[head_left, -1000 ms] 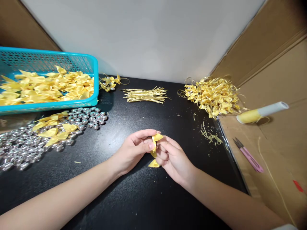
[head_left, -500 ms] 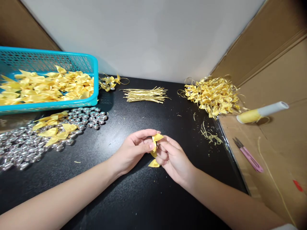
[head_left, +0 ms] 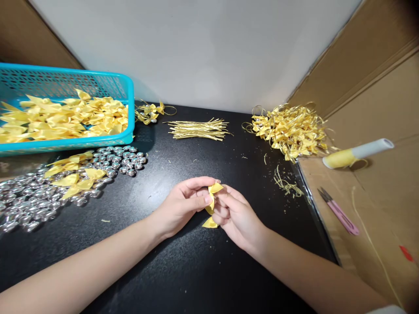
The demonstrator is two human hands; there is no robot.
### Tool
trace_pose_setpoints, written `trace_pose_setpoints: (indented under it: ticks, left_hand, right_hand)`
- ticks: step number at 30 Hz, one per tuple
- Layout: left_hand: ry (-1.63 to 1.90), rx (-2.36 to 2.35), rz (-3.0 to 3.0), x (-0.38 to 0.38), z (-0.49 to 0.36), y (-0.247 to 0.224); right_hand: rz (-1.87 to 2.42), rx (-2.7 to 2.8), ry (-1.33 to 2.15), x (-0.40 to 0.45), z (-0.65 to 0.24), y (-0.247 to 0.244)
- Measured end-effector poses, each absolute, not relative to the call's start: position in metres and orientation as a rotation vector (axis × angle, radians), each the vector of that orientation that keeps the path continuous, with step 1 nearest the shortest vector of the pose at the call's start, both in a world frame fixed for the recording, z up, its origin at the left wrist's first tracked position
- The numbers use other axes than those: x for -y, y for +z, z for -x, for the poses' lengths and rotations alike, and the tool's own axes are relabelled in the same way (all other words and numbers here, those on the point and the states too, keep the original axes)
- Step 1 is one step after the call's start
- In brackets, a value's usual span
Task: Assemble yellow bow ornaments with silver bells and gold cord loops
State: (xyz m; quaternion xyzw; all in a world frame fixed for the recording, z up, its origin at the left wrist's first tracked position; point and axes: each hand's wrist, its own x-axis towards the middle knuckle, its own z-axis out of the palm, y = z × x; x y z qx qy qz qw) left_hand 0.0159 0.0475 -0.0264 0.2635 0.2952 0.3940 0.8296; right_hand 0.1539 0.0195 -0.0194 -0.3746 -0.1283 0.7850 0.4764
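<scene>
Counter: matte black counter, fills the middle.
Side surface: brown cardboard-like surface, off the counter's right edge.
Basket: blue perforated plastic basket, far left, loose yellow satin bows inside.
Beads: spread of shiny silver oval beads, in front of basket, few yellow bows lying on top.
Heap: tangled yellow bows with gold cord loops, far right corner.
Hands: my left hand and right hand, meeting over the counter's middle.
Tube: grey-and-yellow tube, right side surface.
Strips: bundle of thin gold strips, back middle.
Snips: pink-handled snips, below the tube, out of my hands.
Trimmings: pale yellow offcuts, right.
Bow: yellow satin ribbon bow, between my fingertips; one yellow tip shows lower, can't tell if same piece.
Grip: left pinched narrow on bow; right closed on its other side, contact partly hidden.
Change: almost none vs a second ago, same pose; I'd judge a fine fingertip step, unfinished, bow not let go.
</scene>
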Motion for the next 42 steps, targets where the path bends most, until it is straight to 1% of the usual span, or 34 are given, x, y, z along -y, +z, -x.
trace_pose_setpoints:
  ticks: [17, 29, 36, 39, 42]
  left_hand:
    - [0.761, -0.547, -0.561, -0.049, -0.013, -0.028]
    - [0.774, -0.658, -0.564, -0.05, -0.014, -0.024]
    - [0.773, -0.641, -0.537, -0.05, -0.013, -0.032]
    - [0.838, -0.642, -0.571, -0.057, -0.009, -0.023]
    - [1.006, -0.725, -0.783, -0.069, 0.007, 0.004]
  right_hand:
    - [0.747, 0.303, 2.089, -0.022, -0.161, -0.025]
    - [0.829, 0.34, 2.054, -0.022, -0.159, -0.024]
    - [0.849, 0.355, 2.03, -0.022, -0.159, -0.024]
    - [0.861, 0.336, 1.996, -0.021, -0.159, -0.024]
    - [0.866, 0.306, 1.997, -0.021, -0.161, -0.025]
